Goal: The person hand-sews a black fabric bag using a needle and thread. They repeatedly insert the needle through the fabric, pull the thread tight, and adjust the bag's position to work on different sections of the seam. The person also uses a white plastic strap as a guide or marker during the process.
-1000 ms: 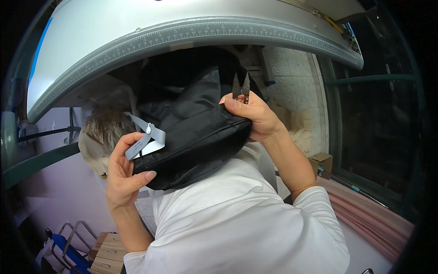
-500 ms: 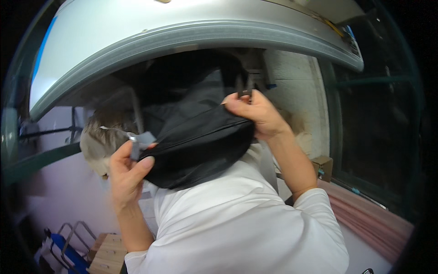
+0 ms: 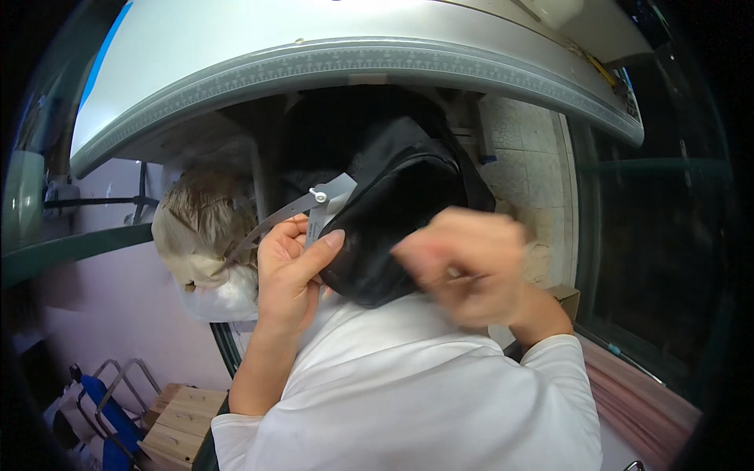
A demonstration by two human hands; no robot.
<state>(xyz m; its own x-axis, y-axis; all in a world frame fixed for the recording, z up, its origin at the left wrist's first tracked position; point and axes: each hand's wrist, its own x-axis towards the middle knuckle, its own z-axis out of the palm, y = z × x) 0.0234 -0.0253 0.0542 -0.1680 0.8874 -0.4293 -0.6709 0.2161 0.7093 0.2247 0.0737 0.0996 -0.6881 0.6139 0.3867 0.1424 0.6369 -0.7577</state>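
My left hand [image 3: 292,263] pinches the edge of a black cloth piece [image 3: 397,216] between thumb and fingers. In the same grip are flat grey strips [image 3: 320,212] joined by a small white round fastener; one of them runs out to the left. The cloth hangs in folds above my lap, its far part lost in the dark under the table. My right hand [image 3: 467,267] is curled and blurred by motion at the cloth's near right side. A small ring-like glint shows at its fingers, but what it holds cannot be made out.
A white table [image 3: 259,47] with a grey, ruler-marked edge overhangs the cloth. Left of my hands stands a beige, plastic-wrapped bundle [image 3: 200,224]. Wooden drawers [image 3: 184,424] and a blue hand trolley [image 3: 114,420] are at the lower left. A cardboard box [image 3: 564,298] stands at the right.
My right hand has let go of the cloth's right end and moved nearer to me. My left hand has moved right with the strips, and the cloth has swung into a steeper fold.
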